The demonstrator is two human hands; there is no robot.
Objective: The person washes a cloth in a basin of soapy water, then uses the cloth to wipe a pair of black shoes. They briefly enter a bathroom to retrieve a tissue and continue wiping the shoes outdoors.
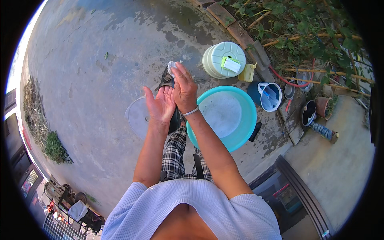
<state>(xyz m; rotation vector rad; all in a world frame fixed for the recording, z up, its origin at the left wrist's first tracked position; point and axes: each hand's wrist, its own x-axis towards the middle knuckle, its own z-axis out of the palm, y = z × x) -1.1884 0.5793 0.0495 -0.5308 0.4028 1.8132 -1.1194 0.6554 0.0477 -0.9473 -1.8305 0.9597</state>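
Note:
My left hand (161, 107) is open with its palm up, fingers stretched forward. My right hand (185, 92) crosses over its fingertips and touches them. Its fingers are pressed together, with a white crumpled piece (171, 69) at their tips, apparently held there; whether it is cloth, tissue or foam I cannot tell. A light band (191, 111) circles my right wrist. Beneath my hands is a black slipper (165, 77). To the right on the ground stands a turquoise basin (249, 108) of cloudy whitish water. A pale round disc-like thing (137, 119) lies left of my legs.
A pale green ribbed bucket (210, 64) bears a white bar (232, 65) on a green dish. Beside it are a yellow-green jug (247, 73) and a blue bucket (256, 96). A brick edging (236, 34) borders plants. A cart (76, 204) stands at lower left.

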